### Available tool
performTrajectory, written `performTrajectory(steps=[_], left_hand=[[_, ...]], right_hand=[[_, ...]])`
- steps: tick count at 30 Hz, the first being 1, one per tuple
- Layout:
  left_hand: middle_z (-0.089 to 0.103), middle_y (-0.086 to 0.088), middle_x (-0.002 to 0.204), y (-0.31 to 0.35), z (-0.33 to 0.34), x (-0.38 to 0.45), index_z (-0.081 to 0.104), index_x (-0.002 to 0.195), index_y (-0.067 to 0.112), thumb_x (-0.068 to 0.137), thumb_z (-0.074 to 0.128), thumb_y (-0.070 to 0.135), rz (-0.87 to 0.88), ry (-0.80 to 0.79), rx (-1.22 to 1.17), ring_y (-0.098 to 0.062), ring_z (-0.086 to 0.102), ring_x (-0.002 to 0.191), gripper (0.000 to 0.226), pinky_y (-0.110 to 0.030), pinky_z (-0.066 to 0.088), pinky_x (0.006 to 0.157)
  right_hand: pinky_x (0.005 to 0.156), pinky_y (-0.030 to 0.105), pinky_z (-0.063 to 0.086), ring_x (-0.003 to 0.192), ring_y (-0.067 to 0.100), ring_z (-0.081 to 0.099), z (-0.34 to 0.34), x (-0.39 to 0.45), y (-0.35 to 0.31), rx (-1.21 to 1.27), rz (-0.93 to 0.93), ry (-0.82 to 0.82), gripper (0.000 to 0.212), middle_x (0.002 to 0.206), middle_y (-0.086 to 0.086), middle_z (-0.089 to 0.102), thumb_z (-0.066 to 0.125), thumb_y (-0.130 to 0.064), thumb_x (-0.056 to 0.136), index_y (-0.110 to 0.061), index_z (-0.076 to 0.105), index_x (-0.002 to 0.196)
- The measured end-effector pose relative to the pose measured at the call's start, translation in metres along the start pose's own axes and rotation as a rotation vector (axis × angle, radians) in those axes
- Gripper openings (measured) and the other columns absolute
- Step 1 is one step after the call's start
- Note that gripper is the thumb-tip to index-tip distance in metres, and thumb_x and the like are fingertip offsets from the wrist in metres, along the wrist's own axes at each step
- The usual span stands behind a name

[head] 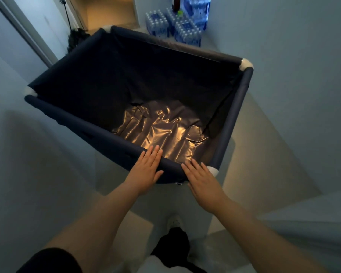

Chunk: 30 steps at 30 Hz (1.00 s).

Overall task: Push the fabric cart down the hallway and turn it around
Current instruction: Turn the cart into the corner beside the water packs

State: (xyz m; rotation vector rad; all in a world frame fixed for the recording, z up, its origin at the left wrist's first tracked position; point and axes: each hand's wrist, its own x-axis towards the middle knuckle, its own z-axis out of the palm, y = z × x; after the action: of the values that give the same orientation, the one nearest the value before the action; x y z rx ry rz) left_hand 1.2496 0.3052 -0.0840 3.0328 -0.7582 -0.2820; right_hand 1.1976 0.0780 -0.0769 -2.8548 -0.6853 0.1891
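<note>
The fabric cart (91, 125) is a dark navy cloth bin on a padded tube frame with white corner joints. It fills the middle of the head view, skewed with its far end toward the upper left. Its inside holds only shiny wrinkled lining. My left hand (146, 170) lies flat on the near rail, fingers straight and together over the rail. My right hand (201, 178) rests flat on the same rail close to the near right corner joint (213, 170). Neither hand wraps around the rail.
Shrink-wrapped packs of water bottles (185, 30) are stacked against the right wall beyond the cart. A dark bag and a stand (75, 39) sit by the left wall near a door frame. A lit passage (110, 14) opens ahead. My shoe (174, 221) shows below.
</note>
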Motion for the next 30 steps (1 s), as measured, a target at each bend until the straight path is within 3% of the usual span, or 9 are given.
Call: performTrajectory(steps=[3,8,12,19,23,30], left_hand=[[-0.018,-0.008,0.15,0.006,-0.002,-0.002,-0.012,0.144,0.009,0.099,0.028,0.04,0.012,-0.016,0.029,-0.023,-0.015,0.14,0.068,-0.036,-0.009,0.112],[-0.008,-0.01,0.155,-0.008,-0.006,-0.013,-0.01,0.144,0.008,0.099,0.031,0.036,0.096,-0.038,0.039,-0.021,-0.011,0.141,0.067,-0.034,-0.003,0.113],[-0.006,-0.011,0.155,-0.041,-0.004,-0.018,-0.01,0.143,0.007,0.099,0.03,0.036,0.055,0.001,0.076,-0.022,-0.009,0.141,0.066,-0.035,-0.002,0.114],[-0.007,-0.009,0.153,-0.072,-0.01,-0.002,-0.006,0.145,0.009,0.098,0.032,0.037,0.174,0.076,0.08,-0.021,-0.011,0.14,0.066,-0.033,-0.006,0.113],[-0.01,-0.005,0.152,-0.095,-0.008,0.009,-0.008,0.144,0.011,0.099,0.028,0.037,0.18,0.058,0.082,-0.019,-0.013,0.139,0.063,-0.032,-0.008,0.112],[0.028,-0.012,0.149,-0.104,-0.003,0.022,0.026,0.142,0.005,0.094,0.051,0.02,0.283,0.139,-0.034,-0.024,0.017,0.138,0.056,-0.041,0.015,0.112]], right_hand=[[0.112,0.037,-0.009,0.142,0.026,0.0,0.001,-0.017,-0.008,-0.009,0.026,0.013,0.056,0.156,0.01,0.008,0.034,-0.021,0.099,-0.01,0.007,0.146],[0.111,0.033,-0.011,0.142,0.024,-0.008,0.002,-0.035,-0.022,-0.037,0.108,0.008,0.057,0.156,0.009,-0.002,0.03,-0.024,0.1,-0.009,-0.001,0.146],[0.109,0.032,-0.012,0.142,0.024,-0.008,0.002,-0.028,-0.029,-0.036,0.162,0.016,0.058,0.157,0.01,-0.001,0.029,-0.028,0.1,-0.009,-0.001,0.146],[0.11,0.032,-0.012,0.141,0.022,-0.009,0.003,0.005,-0.039,-0.044,0.169,0.025,0.06,0.156,0.009,-0.002,0.033,-0.027,0.099,-0.01,-0.001,0.146],[0.113,0.033,-0.005,0.142,0.023,-0.006,0.01,0.03,-0.044,-0.049,0.205,0.006,0.063,0.157,0.008,0.003,0.037,-0.031,0.098,-0.011,0.002,0.147],[0.114,0.038,0.008,0.14,0.024,0.019,0.018,0.034,-0.041,-0.035,0.252,0.083,0.056,0.15,0.009,0.031,0.045,-0.023,0.095,-0.012,0.021,0.145]])
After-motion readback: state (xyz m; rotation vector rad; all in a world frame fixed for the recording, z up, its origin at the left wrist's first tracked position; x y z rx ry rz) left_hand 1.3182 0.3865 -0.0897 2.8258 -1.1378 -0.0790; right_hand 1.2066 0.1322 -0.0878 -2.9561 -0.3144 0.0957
